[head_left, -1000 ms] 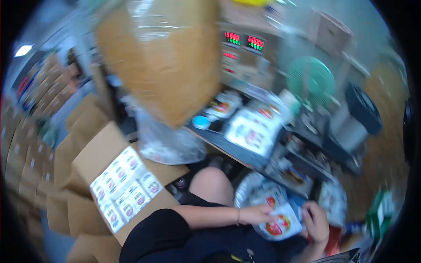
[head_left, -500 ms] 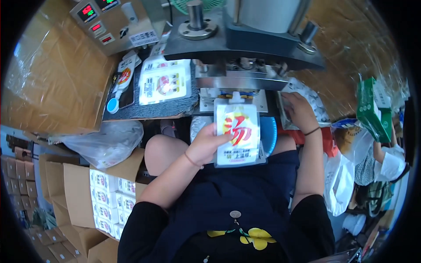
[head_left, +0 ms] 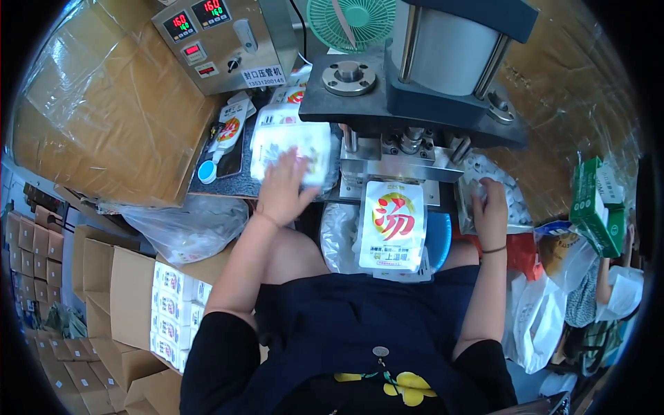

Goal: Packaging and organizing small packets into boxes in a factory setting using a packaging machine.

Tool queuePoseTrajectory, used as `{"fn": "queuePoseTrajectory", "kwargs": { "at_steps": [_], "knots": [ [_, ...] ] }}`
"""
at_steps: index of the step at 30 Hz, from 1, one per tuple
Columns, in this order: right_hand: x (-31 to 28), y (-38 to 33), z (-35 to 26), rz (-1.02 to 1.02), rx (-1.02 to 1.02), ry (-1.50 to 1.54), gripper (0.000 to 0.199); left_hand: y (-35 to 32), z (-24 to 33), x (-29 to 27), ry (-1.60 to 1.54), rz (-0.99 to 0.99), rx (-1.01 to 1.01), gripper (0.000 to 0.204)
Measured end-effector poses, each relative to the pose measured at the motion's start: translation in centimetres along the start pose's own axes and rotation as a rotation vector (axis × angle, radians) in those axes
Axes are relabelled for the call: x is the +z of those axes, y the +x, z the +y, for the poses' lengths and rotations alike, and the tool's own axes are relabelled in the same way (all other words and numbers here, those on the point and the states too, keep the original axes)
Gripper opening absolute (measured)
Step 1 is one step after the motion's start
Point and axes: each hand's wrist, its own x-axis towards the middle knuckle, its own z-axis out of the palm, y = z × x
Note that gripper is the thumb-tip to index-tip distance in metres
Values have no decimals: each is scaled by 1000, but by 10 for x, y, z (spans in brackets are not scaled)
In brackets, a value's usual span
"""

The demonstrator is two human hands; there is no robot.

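My left hand lies with its fingers stretched out, slightly blurred, over a stack of flat white pouches on the dark mat. A white pouch with a red character on a yellow round hangs below the jaw of a sealing press, untouched by either hand; its upper edge is hidden there. Farther right, my right hand has its fingers bent at the near left part of a tray of small white plastic spouts. What its fingertips pinch, if anything, is too small to make out.
A metal control box and a green fan stand behind. Large wrapped cartons flank the press. A blue basin is under the hanging pouch. An open carton of white packs stands at lower left; a green box is at right.
My left hand has let go of the pouch at the press and moved left onto the stack. The press jaw no longer shows blurred low; my right hand stays by the spouts. The view has shifted.
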Motion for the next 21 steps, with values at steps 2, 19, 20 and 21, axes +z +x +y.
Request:
{"fn": "queuePoseTrajectory", "kwargs": {
  "at_steps": [2, 19, 20, 21],
  "knots": [
    [-19, -5, -12, 30, -90, -12, 26, -22, 19, -20, -134, -21, 132, 48],
    [-18, 9, -143, -265, -320, 476, 13, -46, 140, -43, -1356, -575, -305, 28],
    [-17, 8, -134, -277, -297, 449, 14, -49, 143, -37, -1526, -616, -313, 30],
    [-20, 5, -128, -304, -267, 422, 14, -53, 152, -36, -1705, -662, -332, 32]
  ]
}}
